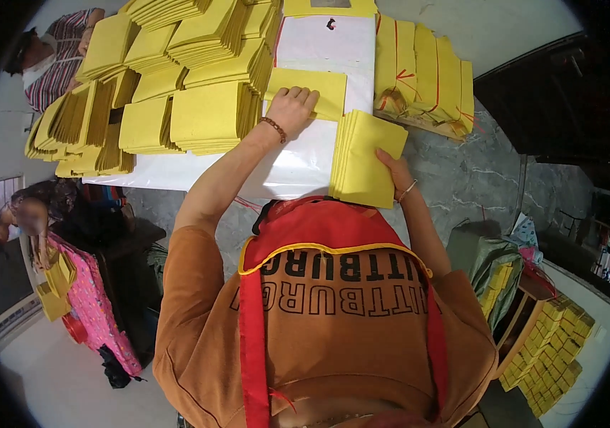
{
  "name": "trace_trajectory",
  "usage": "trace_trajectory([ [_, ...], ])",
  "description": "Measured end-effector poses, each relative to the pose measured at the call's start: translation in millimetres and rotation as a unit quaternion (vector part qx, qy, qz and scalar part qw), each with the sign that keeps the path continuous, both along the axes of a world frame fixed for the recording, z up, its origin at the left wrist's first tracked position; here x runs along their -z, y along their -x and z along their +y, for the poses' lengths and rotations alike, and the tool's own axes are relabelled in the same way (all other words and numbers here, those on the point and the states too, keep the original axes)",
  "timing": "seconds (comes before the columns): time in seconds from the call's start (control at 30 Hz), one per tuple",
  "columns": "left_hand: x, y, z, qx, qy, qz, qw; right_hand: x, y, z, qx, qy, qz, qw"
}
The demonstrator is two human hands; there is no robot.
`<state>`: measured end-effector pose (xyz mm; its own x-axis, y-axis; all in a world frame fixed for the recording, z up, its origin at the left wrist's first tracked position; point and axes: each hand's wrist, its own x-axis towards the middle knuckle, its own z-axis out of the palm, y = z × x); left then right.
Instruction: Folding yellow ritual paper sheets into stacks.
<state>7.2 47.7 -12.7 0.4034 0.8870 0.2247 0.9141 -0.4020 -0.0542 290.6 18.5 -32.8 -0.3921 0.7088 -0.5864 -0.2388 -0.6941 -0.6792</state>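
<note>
My left hand [291, 110], a beaded bracelet at its wrist, rests on a yellow folded paper sheet [331, 87] lying on the white-covered table. Its fingers are curled together, and what is under them, if anything, is hidden. To the right, my right hand [393, 170] grips the side of a stack of yellow folded papers [369, 153] at the table's near right edge. The thumb lies on top of this stack; the other fingers are out of sight behind it. The stack's left side shows several layered folds.
Piles of yellow folded paper [206, 118] crowd the table's left side. Bundles tied with red string [426, 71] stand right of the white table cover [325, 43]. One person [55, 57] is at far left; another [34, 214] works by a pink-covered table [87, 292]. More yellow bundles [544, 349] are stacked lower right.
</note>
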Motion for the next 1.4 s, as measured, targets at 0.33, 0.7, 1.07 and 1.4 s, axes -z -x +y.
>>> trace_trajectory([
  [0.33,-82,-23,1,0.079,-0.100,-0.184,0.975,-5,2,2,-0.018,-0.007,-0.025,0.999],
  [0.7,-43,-65,-43,0.305,0.097,-0.216,0.923,13,-7,2,-0.058,-0.072,-0.003,0.996],
  [1.07,-31,-54,-37,0.299,0.171,-0.203,0.916,17,-5,3,-0.100,-0.111,0.005,0.989],
  [1.4,-24,-48,-40,0.255,0.241,-0.182,0.919,-29,-7,-5,-0.090,-0.049,-0.013,0.995],
])
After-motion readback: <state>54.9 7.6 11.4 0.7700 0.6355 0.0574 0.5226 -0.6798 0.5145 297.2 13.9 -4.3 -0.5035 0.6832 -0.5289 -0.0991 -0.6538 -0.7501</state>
